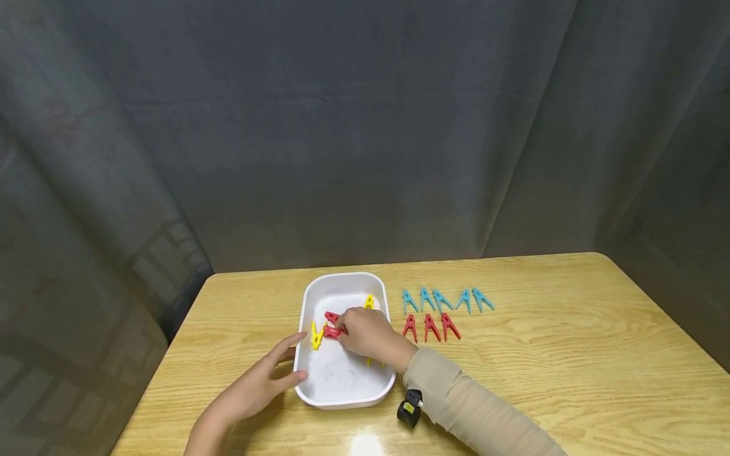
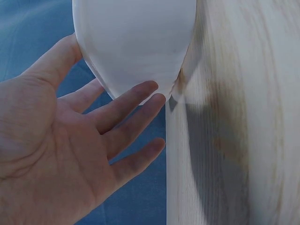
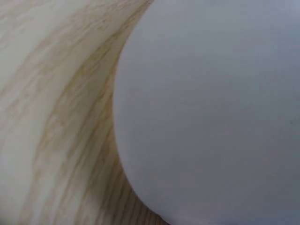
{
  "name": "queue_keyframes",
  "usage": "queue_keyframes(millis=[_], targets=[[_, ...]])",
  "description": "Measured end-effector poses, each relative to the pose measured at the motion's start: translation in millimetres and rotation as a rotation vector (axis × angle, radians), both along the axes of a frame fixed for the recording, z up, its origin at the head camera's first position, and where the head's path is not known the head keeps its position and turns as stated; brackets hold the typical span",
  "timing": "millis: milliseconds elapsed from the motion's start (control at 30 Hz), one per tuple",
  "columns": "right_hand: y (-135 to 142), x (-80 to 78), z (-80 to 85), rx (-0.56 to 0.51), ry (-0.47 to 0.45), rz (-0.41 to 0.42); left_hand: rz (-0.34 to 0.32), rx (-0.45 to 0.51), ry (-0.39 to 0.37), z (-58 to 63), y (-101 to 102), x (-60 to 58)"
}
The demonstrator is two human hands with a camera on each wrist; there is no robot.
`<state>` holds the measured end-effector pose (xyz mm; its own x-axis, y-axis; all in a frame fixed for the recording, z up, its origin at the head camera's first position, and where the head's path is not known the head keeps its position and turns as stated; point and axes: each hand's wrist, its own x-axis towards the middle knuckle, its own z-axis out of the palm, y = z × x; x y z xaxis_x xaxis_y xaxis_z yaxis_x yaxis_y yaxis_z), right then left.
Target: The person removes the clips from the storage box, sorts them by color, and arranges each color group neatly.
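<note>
A white plastic tray [image 1: 342, 386] stands on the table with yellow clothespins [image 1: 316, 335] and red ones inside. My right hand [image 1: 367, 332] reaches over its right rim and pinches a red clothespin [image 1: 332, 332] with thumb and fingertips. Another red clothespin [image 1: 331, 316] lies just behind it, and part of the yellow ones is hidden under the hand. At the tray's left side my left hand [image 1: 259, 383] has its fingers spread, thumb at the rim. In the left wrist view this hand [image 2: 79, 136] is extended around the tray wall [image 2: 136, 47]. The right wrist view shows only tray wall [image 3: 201, 117] and table.
Right of the tray, several blue clothespins [image 1: 438, 301] lie in a row on the wooden table [image 1: 542, 354]. Three red clothespins [image 1: 431, 327] form a row in front of them. A small black device [image 1: 409, 408] sits by the right wrist. Grey curtain [image 1: 342, 139] hangs behind.
</note>
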<state>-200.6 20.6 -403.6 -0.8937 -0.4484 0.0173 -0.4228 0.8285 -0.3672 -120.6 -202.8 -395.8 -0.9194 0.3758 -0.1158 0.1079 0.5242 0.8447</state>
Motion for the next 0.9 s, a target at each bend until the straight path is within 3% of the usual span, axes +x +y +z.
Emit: queue_keyframes(millis=[367,900], targets=[[5.1,4.2,3.2,-0.05,0.053,-0.004,0.009,-0.001,0.004,-1.4,2.6,-1.2],[40.9,19.1,28.4,-0.188,0.1,0.004,0.038,-0.023,0.007,-1.6,5.5,-0.9]])
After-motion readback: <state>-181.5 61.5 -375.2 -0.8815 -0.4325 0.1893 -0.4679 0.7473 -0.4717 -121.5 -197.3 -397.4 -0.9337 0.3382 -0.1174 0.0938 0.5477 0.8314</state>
